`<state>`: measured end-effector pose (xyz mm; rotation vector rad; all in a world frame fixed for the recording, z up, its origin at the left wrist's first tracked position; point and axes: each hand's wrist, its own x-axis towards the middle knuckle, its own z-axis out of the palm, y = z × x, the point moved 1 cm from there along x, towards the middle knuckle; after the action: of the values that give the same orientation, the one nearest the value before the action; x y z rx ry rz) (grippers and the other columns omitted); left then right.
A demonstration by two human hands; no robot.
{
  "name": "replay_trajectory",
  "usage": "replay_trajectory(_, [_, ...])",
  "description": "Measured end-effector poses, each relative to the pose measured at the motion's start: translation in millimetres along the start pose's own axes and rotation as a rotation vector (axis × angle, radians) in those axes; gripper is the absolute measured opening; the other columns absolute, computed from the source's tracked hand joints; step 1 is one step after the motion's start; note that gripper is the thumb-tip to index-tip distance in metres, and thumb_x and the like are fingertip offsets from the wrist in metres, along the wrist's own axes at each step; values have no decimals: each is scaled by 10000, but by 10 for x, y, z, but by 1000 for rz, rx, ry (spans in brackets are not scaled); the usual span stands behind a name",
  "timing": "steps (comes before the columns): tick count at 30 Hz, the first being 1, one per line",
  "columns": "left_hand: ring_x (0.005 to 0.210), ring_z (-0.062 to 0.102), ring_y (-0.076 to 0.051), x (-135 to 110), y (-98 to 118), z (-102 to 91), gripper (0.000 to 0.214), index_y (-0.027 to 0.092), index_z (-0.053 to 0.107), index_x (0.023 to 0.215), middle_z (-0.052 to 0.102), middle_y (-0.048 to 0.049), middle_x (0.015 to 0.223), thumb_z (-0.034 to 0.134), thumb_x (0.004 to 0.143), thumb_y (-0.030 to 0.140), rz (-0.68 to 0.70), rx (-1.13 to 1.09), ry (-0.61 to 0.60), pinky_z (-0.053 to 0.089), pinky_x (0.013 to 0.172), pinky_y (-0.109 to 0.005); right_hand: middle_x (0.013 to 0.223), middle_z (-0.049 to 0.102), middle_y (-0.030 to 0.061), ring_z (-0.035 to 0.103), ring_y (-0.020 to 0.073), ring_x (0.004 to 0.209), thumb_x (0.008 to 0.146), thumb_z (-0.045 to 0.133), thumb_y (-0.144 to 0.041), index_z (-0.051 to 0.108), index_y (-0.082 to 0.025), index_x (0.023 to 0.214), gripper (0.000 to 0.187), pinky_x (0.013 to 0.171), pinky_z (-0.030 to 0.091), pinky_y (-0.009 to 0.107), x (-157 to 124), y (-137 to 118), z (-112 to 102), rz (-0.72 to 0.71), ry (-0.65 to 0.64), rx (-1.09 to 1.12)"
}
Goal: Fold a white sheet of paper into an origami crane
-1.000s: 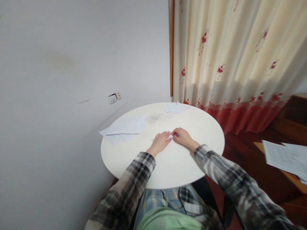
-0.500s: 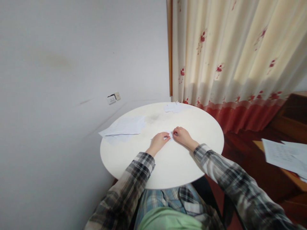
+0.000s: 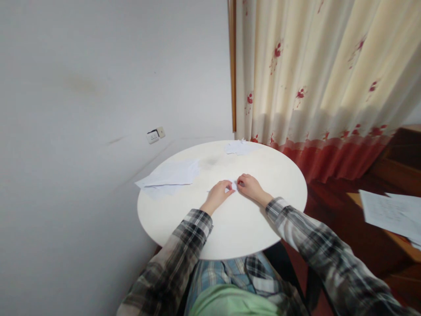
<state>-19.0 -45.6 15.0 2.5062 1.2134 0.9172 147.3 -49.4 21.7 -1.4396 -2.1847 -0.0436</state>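
Note:
A small piece of white paper (image 3: 233, 186) lies between my two hands near the middle of the round white table (image 3: 230, 232). My left hand (image 3: 219, 192) pinches its left side between thumb and fingers. From the other side, my right hand (image 3: 250, 185) has its fingers curled closed on the paper's right edge. Parts of the paper are covered by the fingers, so its exact shape is hard to make out.
White sheets (image 3: 173, 173) lie stacked at the table's left edge. Torn-looking paper pieces (image 3: 238, 147) rest at the far edge. A wall socket (image 3: 153, 137) is on the left, a flowered curtain (image 3: 312, 87) behind. More papers (image 3: 391, 213) lie on wooden furniture at right.
The fingers of my left hand have shifted slightly on the paper, with the thumb a little lower. My right hand stays in nearly the same place.

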Motion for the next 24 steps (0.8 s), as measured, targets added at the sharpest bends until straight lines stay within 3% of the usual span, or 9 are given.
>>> replay_trajectory(14, [846, 549, -161, 4, 4, 8, 188, 186, 535, 844, 598, -11, 859, 628, 718, 291, -6, 26, -22, 425, 798, -297, 843, 581, 56, 502, 148, 816, 755, 491, -178, 607, -156, 815, 133, 753, 357, 232, -7, -15, -26, 6, -3, 2])
replay_trajectory(19, [971, 548, -175, -6, 30, 7, 380, 175, 480, 1100, 590, -65, 1076, 572, 763, 326, -41, 92, -44, 418, 861, -310, 845, 581, 55, 503, 145, 813, 766, 483, -184, 608, -157, 824, 141, 747, 356, 230, -11, -30, -37, 10, -6, -19])
replay_trajectory(24, [1258, 335, -202, -54, 135, 20, 368, 177, 444, 1217, 431, -81, 1336, 308, 886, 262, 24, 372, -163, 199, 1050, -443, 836, 588, 57, 511, 149, 794, 765, 479, -184, 609, -159, 809, 139, 724, 356, 230, -13, -43, -56, 43, 5, -74])
